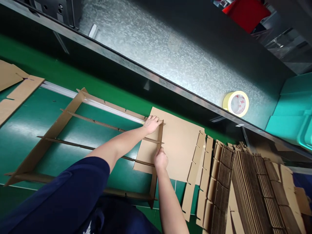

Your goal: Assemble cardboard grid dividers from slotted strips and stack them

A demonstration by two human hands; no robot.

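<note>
Tabletop in green carries a slotted cardboard divider grid, one end over a flat cardboard sheet; the right hand has fingers clamped on that end, the left hand touches its far corner, grip unclear.

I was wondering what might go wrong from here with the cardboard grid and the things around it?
The left hand and right hand are both at the end strip, where thin crosspieces slot in; uneven pressure might crease it.
The slotted strips lie close to the right forearm, which could nudge them.
The tape roll sits at the shelf's front edge and might drop if bumped.
</note>
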